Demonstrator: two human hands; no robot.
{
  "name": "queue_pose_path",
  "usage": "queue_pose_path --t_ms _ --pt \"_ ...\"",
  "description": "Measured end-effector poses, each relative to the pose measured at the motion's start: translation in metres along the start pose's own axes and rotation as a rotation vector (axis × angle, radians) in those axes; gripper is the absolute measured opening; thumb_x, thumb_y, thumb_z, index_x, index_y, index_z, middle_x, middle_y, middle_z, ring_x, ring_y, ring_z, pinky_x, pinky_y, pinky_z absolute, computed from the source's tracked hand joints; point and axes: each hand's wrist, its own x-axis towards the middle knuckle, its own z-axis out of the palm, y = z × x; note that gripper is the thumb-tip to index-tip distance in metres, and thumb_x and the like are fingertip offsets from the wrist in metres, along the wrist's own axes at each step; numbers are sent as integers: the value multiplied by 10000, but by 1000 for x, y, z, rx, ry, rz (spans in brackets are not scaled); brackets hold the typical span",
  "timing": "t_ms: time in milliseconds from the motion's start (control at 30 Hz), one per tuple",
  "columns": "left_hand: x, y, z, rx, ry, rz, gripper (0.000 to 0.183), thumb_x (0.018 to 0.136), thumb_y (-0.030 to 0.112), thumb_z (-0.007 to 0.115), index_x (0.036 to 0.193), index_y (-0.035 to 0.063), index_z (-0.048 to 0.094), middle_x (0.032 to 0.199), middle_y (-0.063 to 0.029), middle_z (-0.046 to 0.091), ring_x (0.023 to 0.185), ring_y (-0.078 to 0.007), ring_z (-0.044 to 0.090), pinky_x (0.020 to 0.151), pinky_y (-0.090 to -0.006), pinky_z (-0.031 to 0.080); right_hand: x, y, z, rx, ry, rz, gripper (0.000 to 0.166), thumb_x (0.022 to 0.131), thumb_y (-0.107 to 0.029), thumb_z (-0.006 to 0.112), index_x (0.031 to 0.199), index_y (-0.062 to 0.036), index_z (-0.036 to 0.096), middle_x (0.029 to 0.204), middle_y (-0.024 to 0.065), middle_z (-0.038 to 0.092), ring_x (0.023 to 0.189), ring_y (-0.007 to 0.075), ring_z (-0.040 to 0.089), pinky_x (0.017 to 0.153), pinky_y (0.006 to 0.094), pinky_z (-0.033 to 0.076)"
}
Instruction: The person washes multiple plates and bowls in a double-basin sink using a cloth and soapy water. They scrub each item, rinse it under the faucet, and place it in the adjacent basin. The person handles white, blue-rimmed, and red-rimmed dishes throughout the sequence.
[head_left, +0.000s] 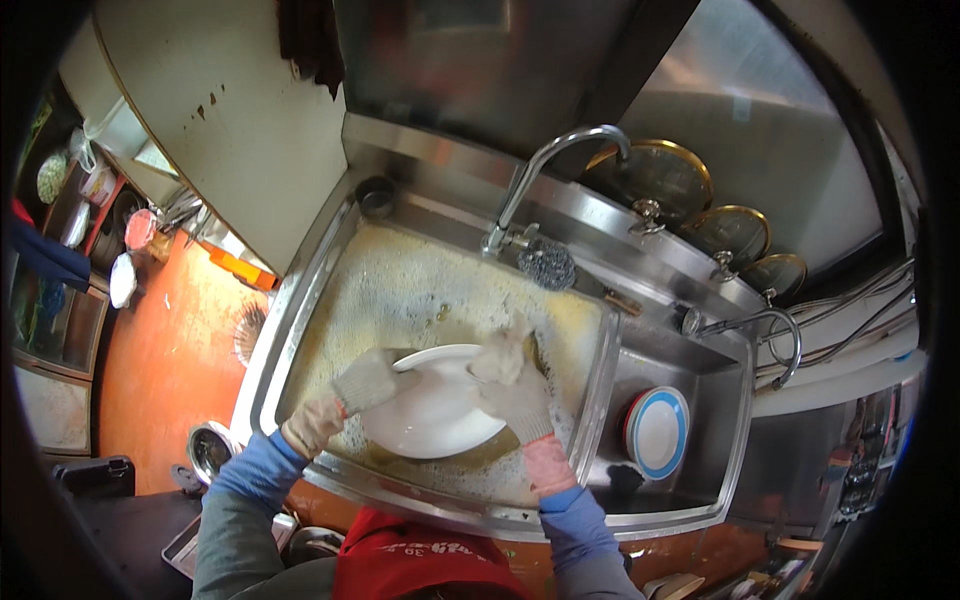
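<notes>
A large white plate is tilted over the soapy water in the big basin of a stainless steel sink. My left hand, in a pale knit glove, grips its left rim. At the plate's right side is my right hand, gloved too, with a whitish cloth or scrubbing pad at its fingers. Foam covers much of the water, and what lies beneath is hidden.
Behind the basin rises a chrome faucet, with a steel wool scrubber near its base. Stacked bowls stand in the small right basin. Glass lids lean along the back ledge. A dark round container occupies the back left corner.
</notes>
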Motion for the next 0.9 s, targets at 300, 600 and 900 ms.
queue_pose_path --t_ms 300,600,900 --pt "-16 -4 21 -341 181 -36 315 819 156 616 1082 -16 604 862 -103 658 751 -127 614 661 -262 491 -11 38 53 466 199 388 334 715 -232 665 970 -33 585 880 137 626 781 223 620 722 345 514" --pt "-15 9 53 -466 529 -139 278 819 129 617 1057 -14 609 851 -57 645 756 -135 595 683 -272 477 -74 -18 83 1774 37 1000 315 835 -167 521 1117 -26 528 1066 106 579 912 222 615 739 329 531" --pt "-31 48 48 -685 576 179 313 833 96 576 1117 -33 556 964 -81 611 837 -163 589 749 -276 467 -75 16 -4 437 -32 558 633 793 -402 604 1218 44 460 1106 186 582 987 230 586 839 326 457"
